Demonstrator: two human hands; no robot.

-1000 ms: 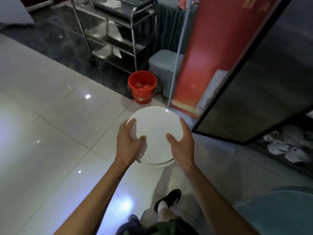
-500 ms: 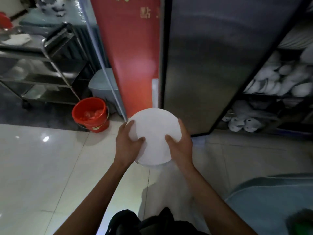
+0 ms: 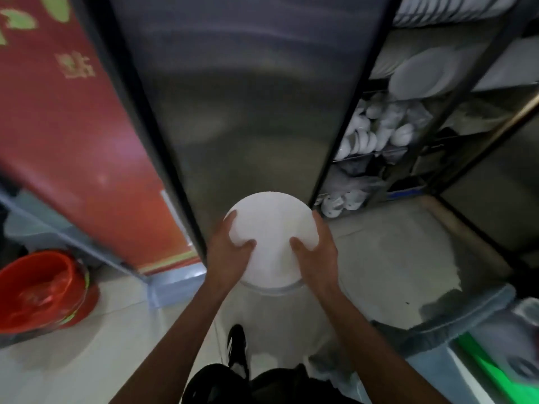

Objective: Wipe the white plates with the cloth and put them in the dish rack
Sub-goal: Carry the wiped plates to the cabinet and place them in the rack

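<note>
Nearer the dish rack (image 3: 414, 132) now, both hands grip the white plates (image 3: 271, 237).

Restaurant back-of-house or dish store — open metal rack (image 3: 408, 135) crammed with stacked white plates (image 3: 423, 72) and bowls (image 3: 367, 132), steel cabinet door (image 3: 248, 97), red bucket (image 3: 40, 290) on pale tiled floor (image 3: 102, 345), red signboard (image 3: 73, 126).

- Dim indoor light overall; the white plate (image 3: 271, 237) at centre is the brightest thing, its surface washed out.
- Motion blur smears the red bucket (image 3: 40, 290) at lower left and the green item at lower right.
- Wide-angle distortion bends the dark door frame (image 3: 151, 135) and shelf rack (image 3: 408, 141) outward toward the edges.
</note>
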